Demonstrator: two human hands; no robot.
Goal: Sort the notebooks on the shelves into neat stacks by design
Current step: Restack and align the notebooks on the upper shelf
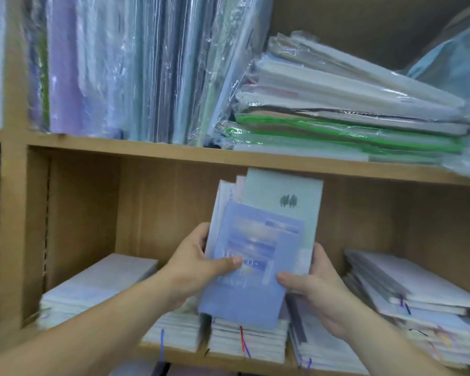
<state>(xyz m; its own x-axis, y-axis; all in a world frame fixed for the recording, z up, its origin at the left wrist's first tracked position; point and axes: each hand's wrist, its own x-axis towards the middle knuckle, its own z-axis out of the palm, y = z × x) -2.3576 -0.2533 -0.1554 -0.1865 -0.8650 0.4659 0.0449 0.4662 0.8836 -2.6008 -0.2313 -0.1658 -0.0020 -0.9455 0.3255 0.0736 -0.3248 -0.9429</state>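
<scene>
Both hands, left hand (198,264) and right hand (315,289), grip an upright fanned notebook bundle (266,234), thumbs on the blue-cover notebook (244,270), exposing designs for sorting.

Left hand (196,267), right hand (318,294) — both grip the notebooks (258,240), thumbs forward.

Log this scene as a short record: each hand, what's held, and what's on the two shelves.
left hand: grips the blue notebook from the left, thumb on its cover
right hand: grips it from the right, thumb on the cover
behind it: pale notebook with a small tree print
lower shelf: flat stacks, ribbon bookmarks hanging out
upper shelf: wrapped notebooks upright, slanting pile at right
</scene>
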